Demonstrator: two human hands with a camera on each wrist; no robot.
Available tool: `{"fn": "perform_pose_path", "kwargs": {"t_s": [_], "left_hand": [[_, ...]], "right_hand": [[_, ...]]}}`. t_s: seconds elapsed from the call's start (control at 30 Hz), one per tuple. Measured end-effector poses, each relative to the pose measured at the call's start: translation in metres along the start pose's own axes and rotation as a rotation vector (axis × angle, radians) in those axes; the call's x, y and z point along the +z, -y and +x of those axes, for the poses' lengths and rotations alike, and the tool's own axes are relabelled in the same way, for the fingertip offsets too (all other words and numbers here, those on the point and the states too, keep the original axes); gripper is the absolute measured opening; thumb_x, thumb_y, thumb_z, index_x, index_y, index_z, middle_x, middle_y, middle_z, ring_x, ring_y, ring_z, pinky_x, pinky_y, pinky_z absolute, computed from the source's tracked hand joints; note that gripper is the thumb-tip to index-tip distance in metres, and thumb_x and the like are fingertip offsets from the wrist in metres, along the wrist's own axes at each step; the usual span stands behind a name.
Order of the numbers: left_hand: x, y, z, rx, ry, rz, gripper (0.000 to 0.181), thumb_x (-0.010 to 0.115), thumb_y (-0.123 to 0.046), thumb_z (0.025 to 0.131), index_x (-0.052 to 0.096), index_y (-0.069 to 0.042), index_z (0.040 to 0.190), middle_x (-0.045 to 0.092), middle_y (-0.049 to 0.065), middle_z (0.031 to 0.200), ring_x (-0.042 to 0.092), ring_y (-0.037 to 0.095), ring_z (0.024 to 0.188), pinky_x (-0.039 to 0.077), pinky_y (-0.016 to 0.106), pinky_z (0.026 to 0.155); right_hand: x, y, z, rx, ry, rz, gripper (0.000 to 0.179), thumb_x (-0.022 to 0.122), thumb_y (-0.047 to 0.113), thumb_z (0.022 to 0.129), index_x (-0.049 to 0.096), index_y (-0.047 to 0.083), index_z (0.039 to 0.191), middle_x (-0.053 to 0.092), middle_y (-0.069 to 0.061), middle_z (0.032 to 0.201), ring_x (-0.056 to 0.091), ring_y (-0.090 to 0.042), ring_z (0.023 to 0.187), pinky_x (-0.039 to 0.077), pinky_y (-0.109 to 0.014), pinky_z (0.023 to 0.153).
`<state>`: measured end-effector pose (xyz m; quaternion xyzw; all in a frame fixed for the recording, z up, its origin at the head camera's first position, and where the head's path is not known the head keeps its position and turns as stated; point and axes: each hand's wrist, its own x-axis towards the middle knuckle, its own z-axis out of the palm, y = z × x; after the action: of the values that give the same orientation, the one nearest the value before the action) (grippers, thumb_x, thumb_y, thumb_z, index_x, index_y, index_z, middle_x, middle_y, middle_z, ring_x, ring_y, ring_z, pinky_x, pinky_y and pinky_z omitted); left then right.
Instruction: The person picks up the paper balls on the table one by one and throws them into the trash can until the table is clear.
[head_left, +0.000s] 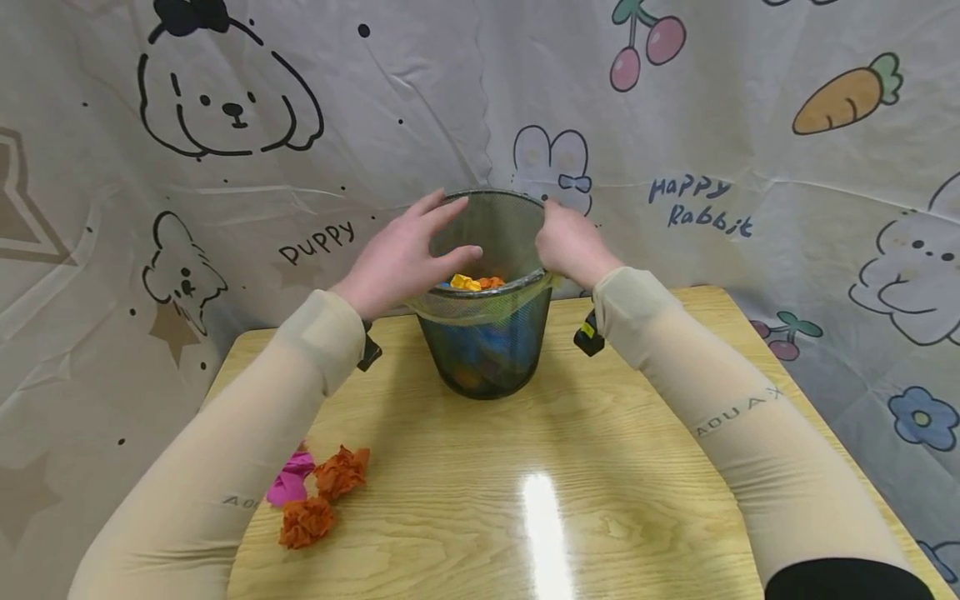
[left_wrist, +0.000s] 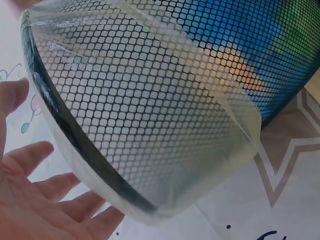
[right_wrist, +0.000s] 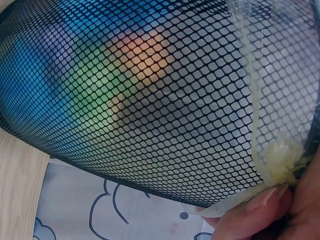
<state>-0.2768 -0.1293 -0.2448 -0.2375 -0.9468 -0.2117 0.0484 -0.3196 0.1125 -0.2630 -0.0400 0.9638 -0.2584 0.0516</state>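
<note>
A black mesh wastebasket [head_left: 483,354] stands on the table, lined with a thin yellowish bin liner [head_left: 480,310] folded over its rim. Yellow and orange crumpled paper [head_left: 480,283] shows inside, and blue and green ones blur through the mesh in the wrist views. At the left side of the rim, my left hand [head_left: 405,258] has its fingers spread; the left wrist view shows the fingertips close beside the liner's edge. On the right side, my right hand [head_left: 573,242] has curled fingers [right_wrist: 252,215] pinching the liner edge at the rim, near a knotted bunch [right_wrist: 282,160].
Two orange crumpled papers [head_left: 341,472] and a pink one [head_left: 291,479] lie at the table's left front, the pink one partly behind my left sleeve. A printed cloth [head_left: 420,100] hangs behind the wooden table [head_left: 465,492].
</note>
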Motion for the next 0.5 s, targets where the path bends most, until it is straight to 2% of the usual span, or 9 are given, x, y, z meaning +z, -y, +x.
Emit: {"fn": "perform_pose_path", "kwargs": {"t_s": [0.23,0.5], "left_hand": [[-0.006,0.009,-0.008,-0.014,-0.027,-0.01,0.081,0.048,-0.069,0.097,0.021,-0.033,0.165,0.012,0.005,0.171,0.02,0.036,0.153,0.023,0.061,0.119],[-0.011,0.027,-0.026,-0.047,-0.038,-0.001,0.085,0.045,-0.071,0.097,0.009,-0.035,0.165,0.007,0.006,0.171,0.017,0.038,0.153,0.019,0.065,0.118]], "right_hand": [[0.001,0.0,0.001,0.004,-0.003,-0.006,0.064,0.026,0.008,0.105,0.004,0.005,0.165,0.017,-0.016,0.169,0.044,-0.02,0.064,0.048,-0.039,0.069],[0.001,0.0,0.001,0.013,-0.007,-0.002,0.064,0.026,0.007,0.105,0.005,0.005,0.165,0.017,-0.015,0.169,0.04,-0.017,0.058,0.048,-0.039,0.069]]}}
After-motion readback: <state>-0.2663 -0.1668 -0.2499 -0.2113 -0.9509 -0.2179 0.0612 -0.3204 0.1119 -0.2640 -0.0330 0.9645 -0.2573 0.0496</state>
